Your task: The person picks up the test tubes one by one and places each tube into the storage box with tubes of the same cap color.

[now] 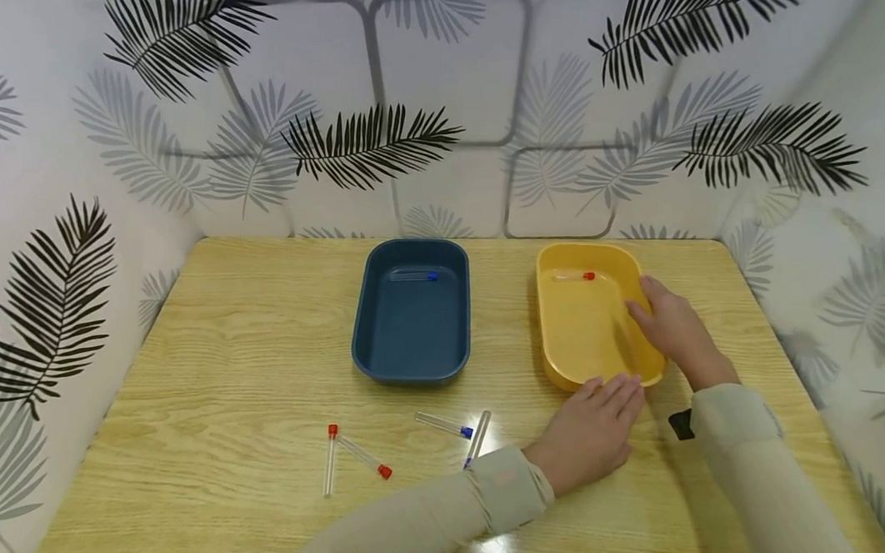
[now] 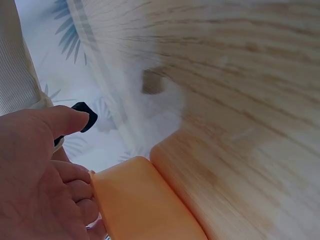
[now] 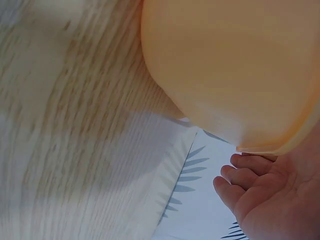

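Observation:
Both hands are at a yellow tray (image 1: 577, 350) on the table. My left hand (image 1: 588, 434) rests its fingers over the near rim; its thumb stands away from the tray in the left wrist view. My right hand (image 1: 676, 326) holds the right rim, with the thumb over the inner side and fingers (image 3: 232, 192) outside. A red-capped test tube (image 1: 576, 276) lies at the far end inside the yellow tray. To its left, a dark blue tray (image 1: 412, 333) contains a blue-capped test tube (image 1: 414, 276).
On the table (image 1: 235, 357) in front lie two red-capped tubes (image 1: 331, 463) and two blue-capped tubes (image 1: 442, 424), one partly behind the left sleeve (image 1: 507, 480). A leaf-patterned cloth (image 1: 448, 176) hangs behind the table and along its sides.

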`<state>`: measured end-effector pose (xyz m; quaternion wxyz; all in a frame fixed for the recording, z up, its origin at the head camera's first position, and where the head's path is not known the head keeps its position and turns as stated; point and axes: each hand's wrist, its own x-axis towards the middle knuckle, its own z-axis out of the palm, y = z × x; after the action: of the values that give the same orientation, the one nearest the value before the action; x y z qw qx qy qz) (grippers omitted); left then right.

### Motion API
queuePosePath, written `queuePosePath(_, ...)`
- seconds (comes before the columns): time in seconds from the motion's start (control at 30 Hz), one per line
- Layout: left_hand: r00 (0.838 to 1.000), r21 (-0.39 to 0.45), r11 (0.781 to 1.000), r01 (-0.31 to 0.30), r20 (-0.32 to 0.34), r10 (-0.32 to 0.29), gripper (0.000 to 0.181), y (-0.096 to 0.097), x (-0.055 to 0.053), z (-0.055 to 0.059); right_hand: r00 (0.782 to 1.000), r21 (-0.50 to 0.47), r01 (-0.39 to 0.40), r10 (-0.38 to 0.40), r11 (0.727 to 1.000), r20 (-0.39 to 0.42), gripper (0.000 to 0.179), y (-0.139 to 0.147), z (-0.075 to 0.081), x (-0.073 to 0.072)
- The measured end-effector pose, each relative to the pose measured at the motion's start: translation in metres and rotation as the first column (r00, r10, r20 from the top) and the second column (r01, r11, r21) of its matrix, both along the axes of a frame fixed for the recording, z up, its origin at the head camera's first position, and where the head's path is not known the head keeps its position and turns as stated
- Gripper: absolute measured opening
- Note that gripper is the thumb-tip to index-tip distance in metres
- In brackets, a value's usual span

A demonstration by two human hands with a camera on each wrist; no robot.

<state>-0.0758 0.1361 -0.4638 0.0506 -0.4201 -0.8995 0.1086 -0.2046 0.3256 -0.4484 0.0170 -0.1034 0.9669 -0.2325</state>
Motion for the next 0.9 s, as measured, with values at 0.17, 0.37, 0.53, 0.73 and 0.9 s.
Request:
queuePosePath(0.17,1.000,0.019,1.000,-0.012,0.007,0.012,0.068,-0.006,0.000,0.000,1.000,-0.009,-0.012,0.012,1.000,0.016,0.062,-0.007,-0.002,-0.005)
queuePosePath(0.37,0.999,0.010,0.999,-0.035,0.021,0.035,0.069,-0.013,0.000,0.002,0.999,-0.027,-0.021,0.022,0.999,0.045,0.064,-0.019,0.000,-0.009)
queuePosePath(0.53,0.999,0.013,0.999,-0.039,-0.001,0.039,0.069,-0.020,0.000,0.001,0.999,-0.027,-0.034,0.035,0.999,0.042,0.063,-0.028,-0.001,-0.011)
queuePosePath(0.73,1.000,0.033,0.999,-0.020,0.003,0.019,0.071,-0.027,-0.003,0.002,0.998,-0.024,-0.032,0.034,0.999,0.054,0.063,-0.034,-0.003,-0.013)
queuePosePath(0.9,0.996,0.015,1.000,-0.006,0.094,0.004,0.070,-0.032,-0.010,0.007,0.999,-0.012,-0.027,0.027,1.000,0.026,0.061,-0.037,-0.002,-0.015)
